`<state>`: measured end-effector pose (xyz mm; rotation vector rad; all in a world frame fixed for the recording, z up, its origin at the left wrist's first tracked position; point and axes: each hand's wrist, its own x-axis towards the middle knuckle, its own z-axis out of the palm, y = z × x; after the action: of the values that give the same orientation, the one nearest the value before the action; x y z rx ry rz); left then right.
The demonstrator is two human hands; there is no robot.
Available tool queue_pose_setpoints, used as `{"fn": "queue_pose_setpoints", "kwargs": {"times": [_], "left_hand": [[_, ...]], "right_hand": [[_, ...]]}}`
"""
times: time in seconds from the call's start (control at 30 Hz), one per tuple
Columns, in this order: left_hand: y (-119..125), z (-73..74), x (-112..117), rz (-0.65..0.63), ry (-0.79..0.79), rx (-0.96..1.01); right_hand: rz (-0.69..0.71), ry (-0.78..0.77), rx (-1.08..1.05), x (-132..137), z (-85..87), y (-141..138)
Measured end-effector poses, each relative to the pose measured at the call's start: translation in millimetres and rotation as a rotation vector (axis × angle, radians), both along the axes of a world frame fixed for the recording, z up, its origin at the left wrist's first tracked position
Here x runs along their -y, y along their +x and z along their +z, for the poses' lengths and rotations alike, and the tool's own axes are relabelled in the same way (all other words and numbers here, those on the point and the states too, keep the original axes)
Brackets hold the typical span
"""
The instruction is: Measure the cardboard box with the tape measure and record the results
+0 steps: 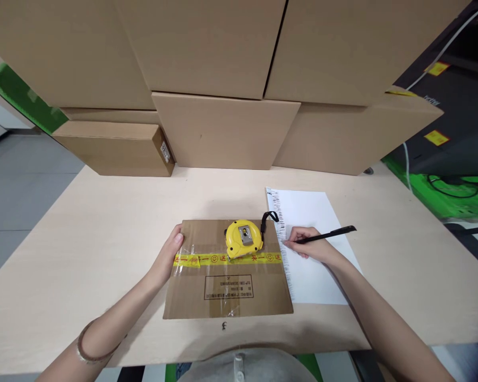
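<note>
A flat cardboard box point(187, 302) with yellow printed tape lies in front of me. My left hand point(172, 245) grips its left edge; the thumb rests near the top left corner and the other fingers are hidden. On top of the box sits a yellow tape measure point(235, 236) with a black wrist strap. A sheet of white paper point(318, 281), with rows of writing down its left side, lies to the right, partly under the box's right edge. My right hand point(308, 244) is closed around a black pen point(334, 232), its tip end low over the written column.
Large cardboard boxes point(227, 132) are stacked along the back of the pale table point(83, 254). A smaller long box point(115, 151) stands at the back left. A dark machine point(454, 116) with yellow labels and cables is at the right, beyond the table.
</note>
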<state>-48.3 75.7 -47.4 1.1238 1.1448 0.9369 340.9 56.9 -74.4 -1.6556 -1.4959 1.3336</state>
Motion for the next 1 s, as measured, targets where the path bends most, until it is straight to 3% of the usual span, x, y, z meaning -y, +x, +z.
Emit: {"fn": "queue_pose_setpoints", "kwargs": {"times": [1.0], "left_hand": [[-1.7,1.5,-2.4,-0.029,0.019,-0.03]], "right_hand": [[0.054,0.042,-0.034,0.5,-13.6,5.7]]}}
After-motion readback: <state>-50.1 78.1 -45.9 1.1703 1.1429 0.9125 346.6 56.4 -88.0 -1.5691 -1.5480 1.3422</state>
